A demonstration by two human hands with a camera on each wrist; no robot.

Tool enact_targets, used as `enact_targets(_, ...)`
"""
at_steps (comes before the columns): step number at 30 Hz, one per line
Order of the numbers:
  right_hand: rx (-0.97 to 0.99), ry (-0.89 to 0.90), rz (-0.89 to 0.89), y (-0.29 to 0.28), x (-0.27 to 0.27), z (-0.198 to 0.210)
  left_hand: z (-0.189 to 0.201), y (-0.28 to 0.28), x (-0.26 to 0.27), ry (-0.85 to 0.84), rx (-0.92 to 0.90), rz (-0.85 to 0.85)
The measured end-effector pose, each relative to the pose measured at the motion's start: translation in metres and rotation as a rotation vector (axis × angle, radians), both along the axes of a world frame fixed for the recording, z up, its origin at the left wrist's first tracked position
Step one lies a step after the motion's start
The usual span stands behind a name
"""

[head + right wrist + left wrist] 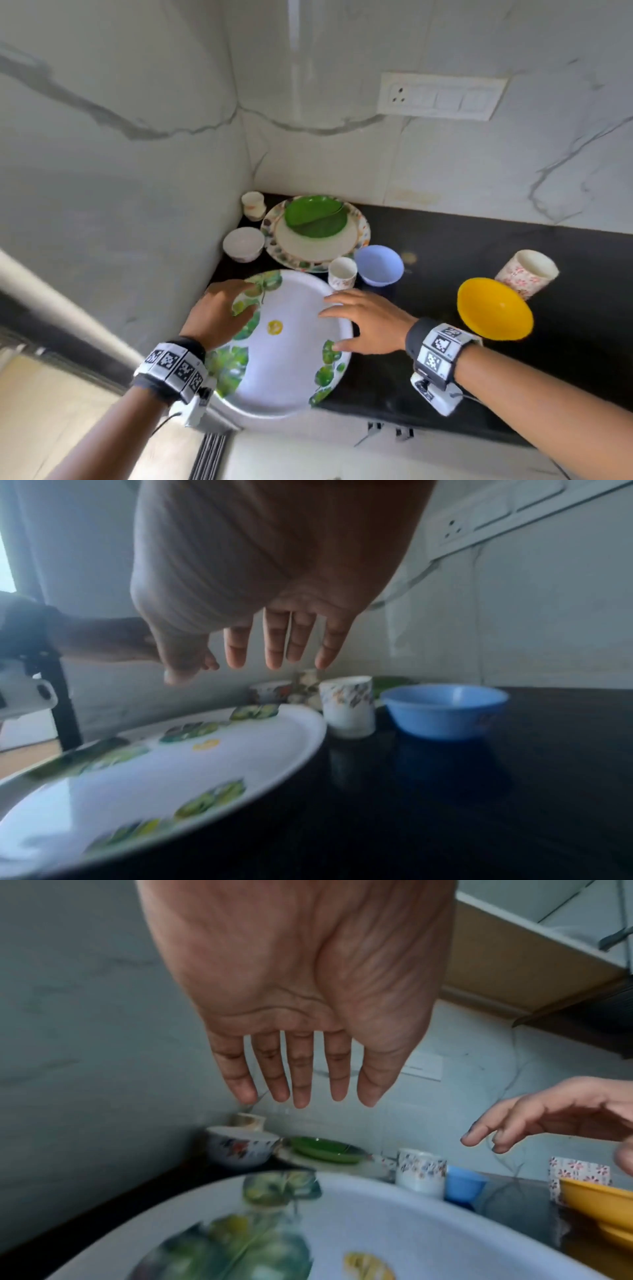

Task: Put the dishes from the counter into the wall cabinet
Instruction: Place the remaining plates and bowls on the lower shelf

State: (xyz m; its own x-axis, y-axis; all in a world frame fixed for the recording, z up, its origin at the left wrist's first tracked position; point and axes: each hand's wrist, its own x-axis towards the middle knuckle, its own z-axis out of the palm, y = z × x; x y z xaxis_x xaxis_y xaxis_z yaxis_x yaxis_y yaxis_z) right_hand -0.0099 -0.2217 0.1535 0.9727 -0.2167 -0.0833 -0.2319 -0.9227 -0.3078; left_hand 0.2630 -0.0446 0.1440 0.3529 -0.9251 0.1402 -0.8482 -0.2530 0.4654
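Note:
A large white plate with green leaf prints (pixel 291 356) (pixel 394 1229) (pixel 164 772) lies at the front left of the black counter (pixel 428 370), its near edge past the counter's rim. My left hand (pixel 219 308) (pixel 298 1053) hovers over the plate's left side, fingers straight, holding nothing. My right hand (pixel 363 322) (pixel 274 642) hovers over the plate's right rim, fingers spread, also empty. The wrist views show both palms above the plate with a gap below the fingertips.
Behind the plate stand a small floral cup (pixel 342 272), a blue bowl (pixel 378 264), a white bowl (pixel 244 244), another cup (pixel 253 205) and a floral plate (pixel 359 236) bearing a green dish (pixel 315 214). A yellow bowl (pixel 495 308) and a floral tumbler (pixel 527 272) sit right. Walls close the corner.

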Motion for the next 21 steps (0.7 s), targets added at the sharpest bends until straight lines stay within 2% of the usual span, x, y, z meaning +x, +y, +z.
enact_targets(6,-0.049,0.204,0.127,0.038,0.020,-0.056,-0.046,0.037,0.013,0.163,0.173,0.254)
enact_targets(9,-0.110,0.280,0.197,0.051,0.021,-0.075,-0.062,0.044,0.016,0.219,0.266,0.329)
enact_targets(13,-0.210,0.304,0.209,0.057,0.015,-0.084,-0.069,0.050,0.017,0.200,0.294,0.326)
enact_targets(17,-0.183,0.263,0.194,0.063,0.001,-0.085,-0.067,0.049,0.016,0.200,0.271,0.300)
enact_targets(21,-0.240,0.241,0.216,0.063,-0.017,-0.089,-0.066,0.044,0.016,0.174,0.295,0.323)
